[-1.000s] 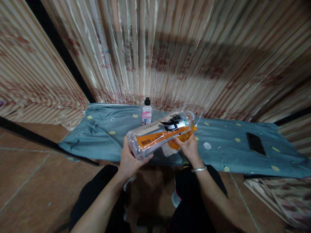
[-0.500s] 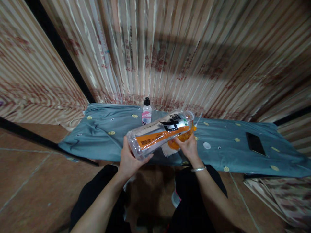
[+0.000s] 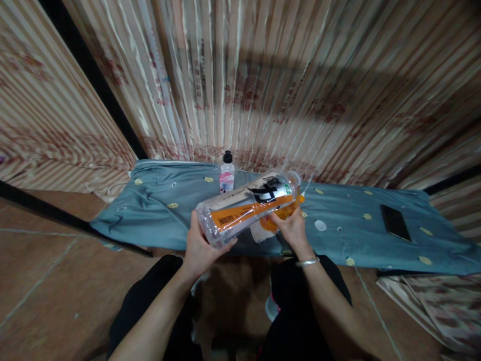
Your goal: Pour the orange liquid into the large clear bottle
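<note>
My left hand (image 3: 203, 250) is wrapped round the base of a large clear plastic bottle (image 3: 251, 205) with an orange and grey label. The bottle lies tilted, its neck pointing up and right. In my right hand (image 3: 291, 225) is a container of orange liquid (image 3: 270, 221), mostly hidden behind the clear bottle and my fingers. Its shape and opening are hard to make out. A thin pale stick-like piece (image 3: 308, 183) shows just beyond it. Below the two containers is a crumpled white tissue (image 3: 262, 233).
A blue-grey cloth (image 3: 158, 220) covers the narrow table. On it are a small bottle with a black cap (image 3: 227, 173), a white disc (image 3: 320, 225) and a black phone (image 3: 395, 222). Striped curtains (image 3: 244, 75) hang behind, with black poles (image 3: 93, 75) at the sides.
The clear bottle has turned very slightly in my hands. Otherwise both hands and the things on the table keep their places.
</note>
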Demonstrator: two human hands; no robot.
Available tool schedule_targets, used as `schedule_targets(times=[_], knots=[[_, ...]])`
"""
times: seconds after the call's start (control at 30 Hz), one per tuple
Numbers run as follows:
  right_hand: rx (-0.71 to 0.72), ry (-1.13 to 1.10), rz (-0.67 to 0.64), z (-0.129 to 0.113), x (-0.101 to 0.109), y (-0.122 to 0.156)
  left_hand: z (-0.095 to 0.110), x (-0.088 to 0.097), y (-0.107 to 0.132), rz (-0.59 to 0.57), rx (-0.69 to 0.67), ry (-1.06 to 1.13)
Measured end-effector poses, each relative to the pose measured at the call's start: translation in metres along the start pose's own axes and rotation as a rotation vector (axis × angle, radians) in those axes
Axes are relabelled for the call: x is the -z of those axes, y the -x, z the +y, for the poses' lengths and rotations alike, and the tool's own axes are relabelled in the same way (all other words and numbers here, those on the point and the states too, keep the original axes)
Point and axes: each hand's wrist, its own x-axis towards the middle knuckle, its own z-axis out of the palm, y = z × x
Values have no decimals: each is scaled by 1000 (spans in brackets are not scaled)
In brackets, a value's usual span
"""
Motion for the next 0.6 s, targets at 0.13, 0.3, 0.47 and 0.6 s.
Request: schedule_targets(times=[0.13, 0.3, 0.47, 0.6], knots=[[4, 12, 6, 0, 0, 0, 3, 0, 0, 17, 8, 21], [7, 8, 7, -1, 1, 1, 6, -2, -1, 30, 26, 61], [26, -9, 18, -4, 2, 2, 4, -2, -1, 13, 4, 32], [7, -11, 0, -6, 3, 1, 2, 0, -1, -1, -4, 23]])
